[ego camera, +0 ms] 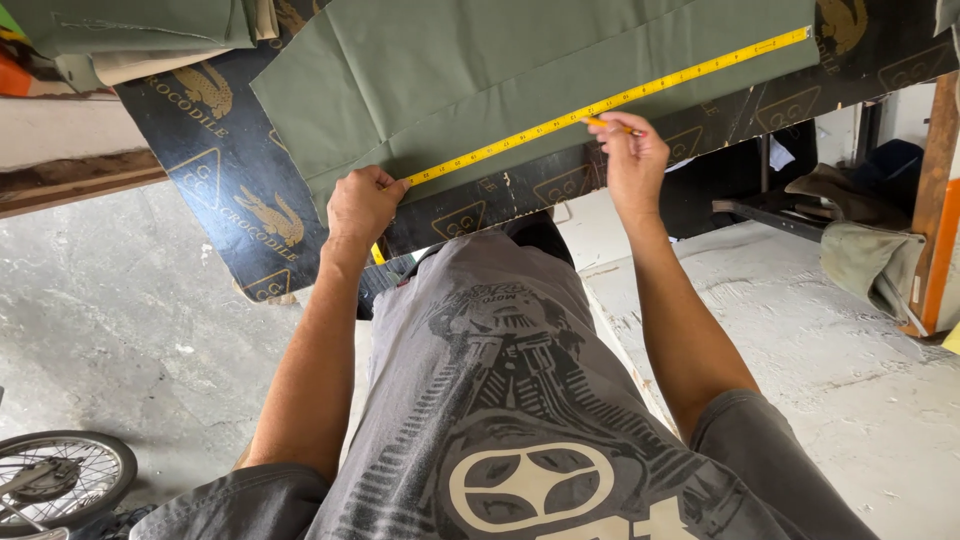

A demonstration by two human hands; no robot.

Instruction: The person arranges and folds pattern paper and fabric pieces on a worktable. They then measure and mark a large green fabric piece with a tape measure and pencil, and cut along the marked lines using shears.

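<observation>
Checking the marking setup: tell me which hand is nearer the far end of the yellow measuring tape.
Right. The right hand rests midway along the yellow measuring tape, pinching an orange pencil; the left hand pins its near end.

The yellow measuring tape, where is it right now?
In the head view, the yellow measuring tape lies diagonally across the olive green fabric, pinned by the left hand, with the right hand beside it.

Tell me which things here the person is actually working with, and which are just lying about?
In use:
- left hand pinning the yellow measuring tape
- right hand with an orange pencil
- green fabric
- black printed board underneath

Lying about:
- folded cloth pile
- spoked wheel
- grey-green cloth bundle
</observation>
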